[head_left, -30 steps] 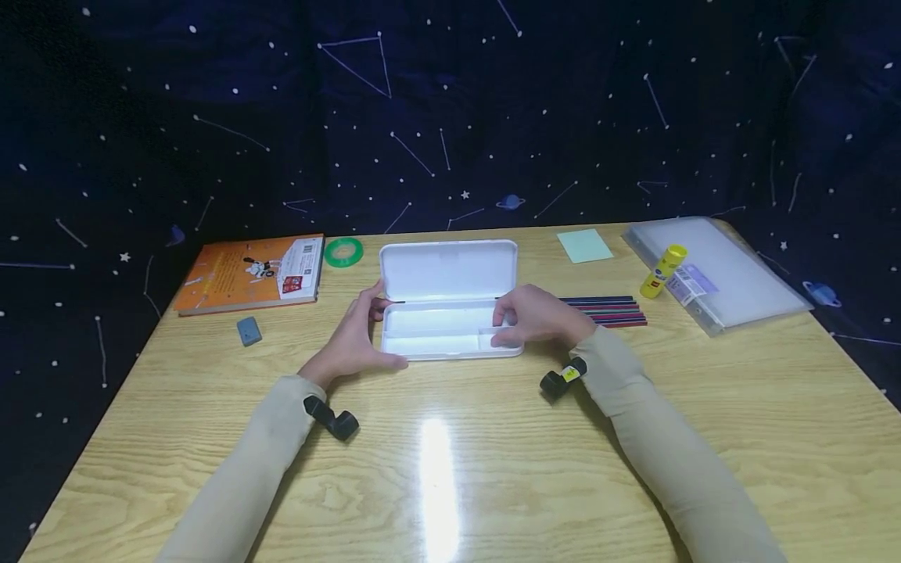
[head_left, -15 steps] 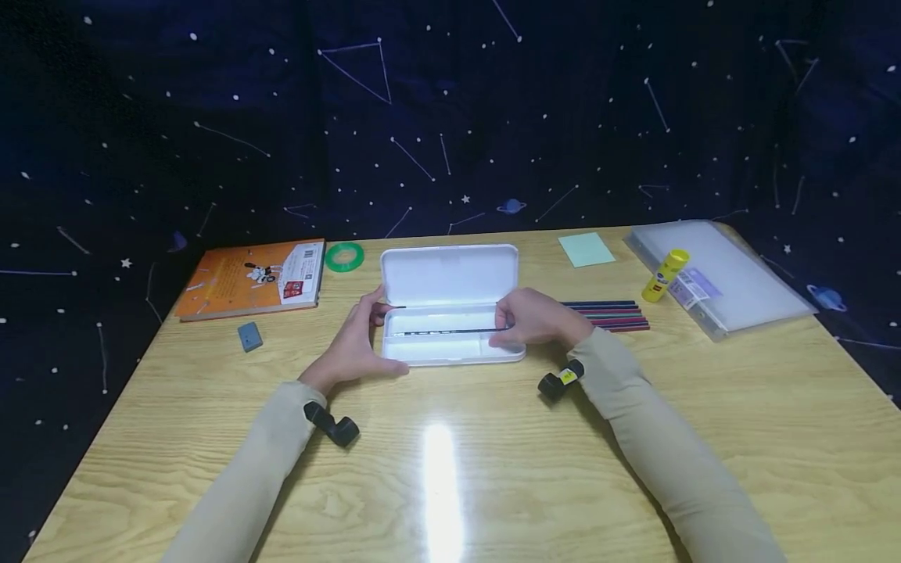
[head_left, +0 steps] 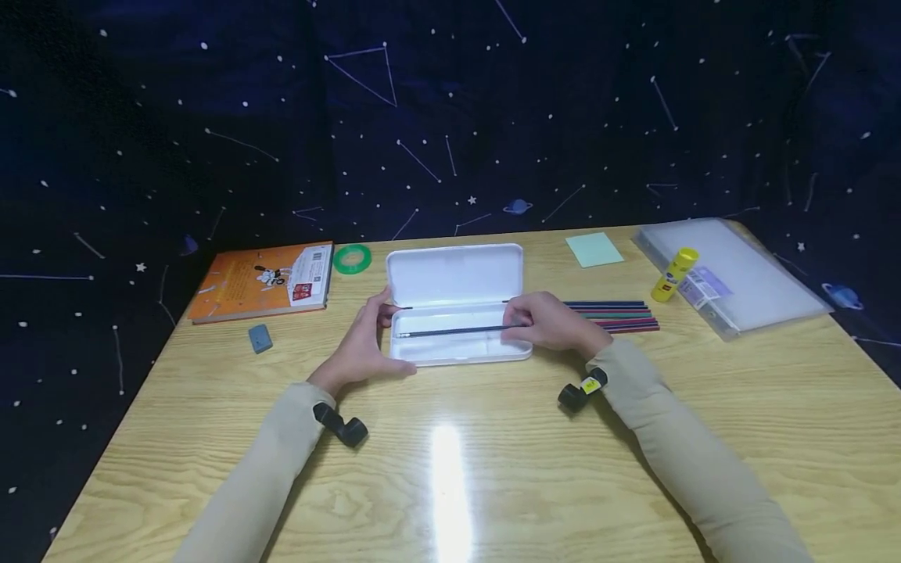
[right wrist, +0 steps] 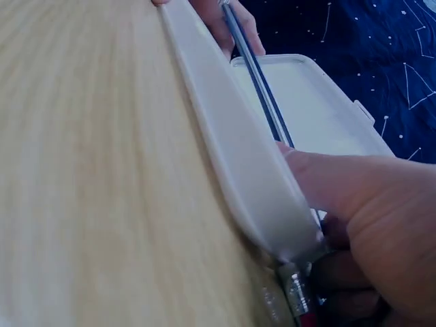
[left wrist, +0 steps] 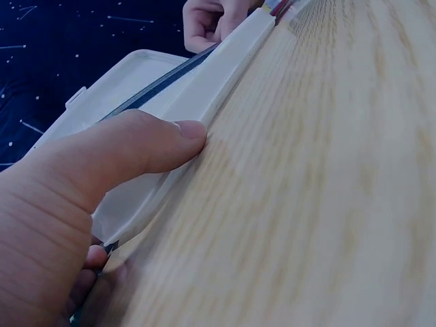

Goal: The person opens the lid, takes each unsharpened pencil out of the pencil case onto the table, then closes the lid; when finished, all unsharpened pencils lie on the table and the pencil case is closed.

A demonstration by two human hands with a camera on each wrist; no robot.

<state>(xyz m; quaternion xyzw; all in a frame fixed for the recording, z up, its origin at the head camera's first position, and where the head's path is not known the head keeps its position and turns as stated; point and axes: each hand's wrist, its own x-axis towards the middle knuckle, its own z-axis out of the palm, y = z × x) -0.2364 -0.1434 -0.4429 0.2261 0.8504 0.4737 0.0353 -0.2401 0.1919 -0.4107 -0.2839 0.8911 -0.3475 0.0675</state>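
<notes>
A white pencil case [head_left: 456, 275] lies on the table with its lid up. My left hand [head_left: 360, 349] holds its left end, the thumb along the front wall and the other fingers round behind. Over the right end of the case, my right hand [head_left: 552, 320] pinches a dark pencil [head_left: 450, 331] between thumb and fingers. The pencil stretches leftward above the case, its silvery end near my left hand. In the right wrist view, the pencil [right wrist: 259, 82] slants across behind the front wall, and its right-hand part is hidden by my right hand [right wrist: 381, 211].
Several dark, red and green pencils [head_left: 612, 314] lie side by side right of the case. Further right are a yellow glue stick [head_left: 674, 275] and a clear folder [head_left: 739, 274]. A pale sticky note [head_left: 594, 249], green tape roll [head_left: 352, 259], orange book [head_left: 260, 283] and blue-grey eraser [head_left: 260, 338] also lie around.
The dark pencil, out of sight at first, has come into view over the case in my right hand's fingers and risen slightly. My left hand stays at the case's left end.
</notes>
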